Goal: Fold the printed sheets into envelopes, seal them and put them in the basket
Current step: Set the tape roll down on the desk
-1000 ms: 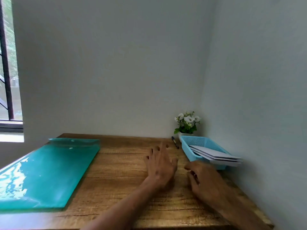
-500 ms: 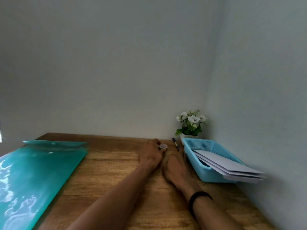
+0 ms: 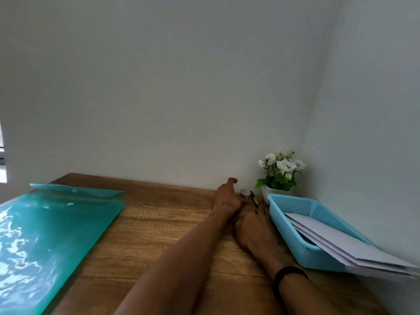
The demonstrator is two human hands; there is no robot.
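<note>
I am reaching my left hand (image 3: 227,197) toward the small cap (image 3: 245,192) just beyond it, fingers curling, grip unclear; my right hand (image 3: 254,226) is lying flat beside the basket (image 3: 293,202), whose light, limp envelopes (image 3: 341,241) want edge-pinching.

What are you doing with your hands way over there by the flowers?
A person is reaching both hands across a wooden table towards its far corner. The left hand is at a small white round thing, too small to identify, and the right hand is at a pen. It is unclear whether either is gripped. Next to them a blue basket already holds folded white envelopes. A teal plastic folder lies on the left, and a pot of white flowers stands in the corner.
</note>
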